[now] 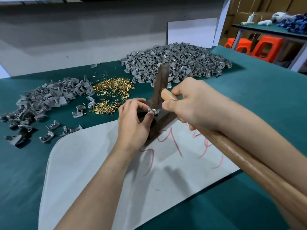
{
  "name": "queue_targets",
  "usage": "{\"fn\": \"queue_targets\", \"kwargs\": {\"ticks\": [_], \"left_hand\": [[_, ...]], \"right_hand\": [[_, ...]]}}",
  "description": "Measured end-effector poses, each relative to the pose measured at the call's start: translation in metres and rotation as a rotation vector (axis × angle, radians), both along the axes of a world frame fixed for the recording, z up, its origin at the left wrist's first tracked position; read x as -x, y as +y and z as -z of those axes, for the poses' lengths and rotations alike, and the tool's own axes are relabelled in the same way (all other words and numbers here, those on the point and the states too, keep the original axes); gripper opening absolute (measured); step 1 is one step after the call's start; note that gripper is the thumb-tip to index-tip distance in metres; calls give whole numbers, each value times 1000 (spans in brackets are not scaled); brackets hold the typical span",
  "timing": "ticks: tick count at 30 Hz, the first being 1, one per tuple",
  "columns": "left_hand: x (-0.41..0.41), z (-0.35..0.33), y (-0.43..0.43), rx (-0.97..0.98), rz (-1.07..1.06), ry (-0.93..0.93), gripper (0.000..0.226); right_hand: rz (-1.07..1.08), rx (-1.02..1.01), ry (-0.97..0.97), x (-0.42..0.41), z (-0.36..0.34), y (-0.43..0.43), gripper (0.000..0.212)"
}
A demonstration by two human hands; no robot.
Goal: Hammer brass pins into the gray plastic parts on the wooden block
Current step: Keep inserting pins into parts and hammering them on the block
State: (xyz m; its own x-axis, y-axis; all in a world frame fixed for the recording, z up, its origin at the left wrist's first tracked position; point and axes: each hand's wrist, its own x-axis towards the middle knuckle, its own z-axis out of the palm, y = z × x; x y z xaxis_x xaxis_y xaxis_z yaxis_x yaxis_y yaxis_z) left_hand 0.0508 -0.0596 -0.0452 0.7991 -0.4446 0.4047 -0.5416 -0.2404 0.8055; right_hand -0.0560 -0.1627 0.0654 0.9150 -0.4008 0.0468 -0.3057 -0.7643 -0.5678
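Pin-setting step. Your left hand (132,123) fingers (140,102) pinch the gray part (157,112), brass pin (154,110) in it, on the wooden block (167,119). Right hand (192,105) clamps the hammer (159,83) just beside them. Next: short square tap.

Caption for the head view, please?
Left hand pinches a gray part with brass pin on the wooden block; right hand grips the hammer near its head.

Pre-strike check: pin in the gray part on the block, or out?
In: brass pin sits in the gray part the left hand pinches on the wooden block. Depth: cannot tell.
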Motion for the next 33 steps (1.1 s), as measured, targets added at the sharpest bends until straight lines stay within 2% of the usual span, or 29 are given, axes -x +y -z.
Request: {"fn": "queue_targets", "kwargs": {"ticks": [5,14,19,23,28,30,33], "left_hand": [[-1,-1,-1,115,-67,66,26],[3,-4,0,155,-30,51,27],[4,-2,-1,204,-14,86,27],[2,-2,0,160,-21,30,19],[3,-1,-1,206,-11,67,27],[3,-1,0,184,-10,49,21],[4,-1,1,175,-3,30,20]], "right_hand": [[-14,84,-21,-5,-8,-2,35],[-71,166,132,-11,-9,8,35],[3,193,-17,-11,-19,7,35],[-25,276,194,-17,-5,13,34],[-17,263,49,-15,-21,8,32],[-38,284,146,-18,-13,10,26],[-38,279,185,-18,-11,9,32]]}}
